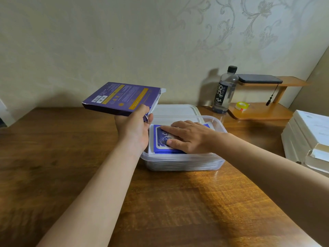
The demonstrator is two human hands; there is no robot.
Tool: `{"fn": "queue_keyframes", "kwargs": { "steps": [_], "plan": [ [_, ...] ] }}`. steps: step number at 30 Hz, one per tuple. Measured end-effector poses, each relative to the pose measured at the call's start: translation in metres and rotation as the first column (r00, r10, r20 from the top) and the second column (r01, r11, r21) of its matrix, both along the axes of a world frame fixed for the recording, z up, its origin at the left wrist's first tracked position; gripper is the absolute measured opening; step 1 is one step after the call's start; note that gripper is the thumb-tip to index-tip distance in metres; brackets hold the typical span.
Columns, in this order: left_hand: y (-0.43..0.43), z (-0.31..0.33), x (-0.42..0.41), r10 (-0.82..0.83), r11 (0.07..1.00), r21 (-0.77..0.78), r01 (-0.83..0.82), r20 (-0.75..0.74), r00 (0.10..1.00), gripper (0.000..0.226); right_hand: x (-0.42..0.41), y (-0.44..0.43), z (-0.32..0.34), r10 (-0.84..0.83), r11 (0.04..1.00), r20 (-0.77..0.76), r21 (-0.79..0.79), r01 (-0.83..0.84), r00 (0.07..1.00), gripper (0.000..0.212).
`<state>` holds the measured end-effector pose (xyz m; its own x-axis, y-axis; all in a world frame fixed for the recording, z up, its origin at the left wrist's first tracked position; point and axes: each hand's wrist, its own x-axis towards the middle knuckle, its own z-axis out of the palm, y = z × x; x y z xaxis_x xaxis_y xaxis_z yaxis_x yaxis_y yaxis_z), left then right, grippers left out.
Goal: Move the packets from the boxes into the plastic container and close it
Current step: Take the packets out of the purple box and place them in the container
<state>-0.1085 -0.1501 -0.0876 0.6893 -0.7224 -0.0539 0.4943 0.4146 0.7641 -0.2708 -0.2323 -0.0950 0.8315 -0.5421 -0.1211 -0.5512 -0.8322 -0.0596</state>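
Note:
A flat purple box [122, 97] with yellow stripes is held in the air by my left hand [133, 127], which grips its open right end, flap hanging loose. Just right of it stands the clear plastic container [181, 163] on the wooden table. Blue and white packets [160, 138] lie stacked inside. My right hand [188, 136] lies flat on the top packet, fingers straight and pressing down. The container's white lid [176, 110] lies behind it on the table.
A water bottle [225, 90] stands behind the container at the right. Beside it is a small wooden shelf [261, 109] with a roll of yellow tape [241, 106] and a dark case [260, 78] on top. White books [309, 138] are stacked at the right edge.

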Motion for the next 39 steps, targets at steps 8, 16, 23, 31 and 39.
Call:
{"fn": "queue_keyframes", "kwargs": {
  "steps": [8,16,23,31,39],
  "plan": [
    [0.001,-0.001,0.000,-0.012,1.000,-0.012,0.012,0.005,1.000,0.036,0.000,0.006,0.024,-0.038,0.999,0.005,0.018,0.038,0.999,0.072],
    [0.000,0.001,0.001,-0.046,0.999,-0.003,0.046,-0.043,0.998,0.026,0.023,0.010,0.035,-0.325,0.938,0.644,0.313,0.149,0.692,0.017],
    [0.002,0.003,0.002,-0.088,0.996,-0.011,0.088,-0.034,0.996,0.044,0.061,0.028,0.029,-0.656,0.695,0.669,0.716,-0.067,0.349,0.013],
    [-0.004,0.002,0.008,-0.124,0.992,-0.002,0.125,-0.140,0.982,0.060,0.065,0.033,0.023,-0.521,0.823,0.788,0.566,-0.052,0.327,0.021],
    [-0.002,0.002,0.009,-0.121,0.989,0.067,0.129,-0.111,0.986,0.053,0.062,0.038,0.033,-0.389,0.878,0.663,0.476,0.040,0.640,0.029]
  ]
}}
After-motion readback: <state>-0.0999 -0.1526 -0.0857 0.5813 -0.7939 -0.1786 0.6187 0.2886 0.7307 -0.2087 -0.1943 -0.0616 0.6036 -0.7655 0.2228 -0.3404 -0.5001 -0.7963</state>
